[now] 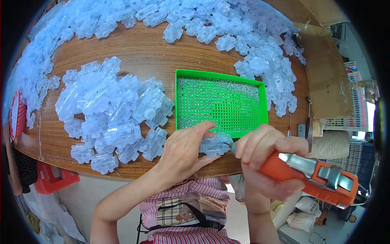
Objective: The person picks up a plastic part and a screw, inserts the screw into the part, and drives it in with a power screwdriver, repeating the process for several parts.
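My left hand grips a clear plastic housing at the table's near edge, thumb and fingers on its left side. Wrapped round an orange power screwdriver with a metal lever is my right hand. Its thin bit points left and meets the right side of the housing; whether a screw sits on the tip is too small to tell. Just beyond both hands lies a green perforated tray with many small silvery screws scattered over its holes.
Similar clear housings form a pile left of the tray. More heap along the far edge and down the right side. A screwdriver lies at the right edge beside cardboard. A red basket stands far left, a red stool below.
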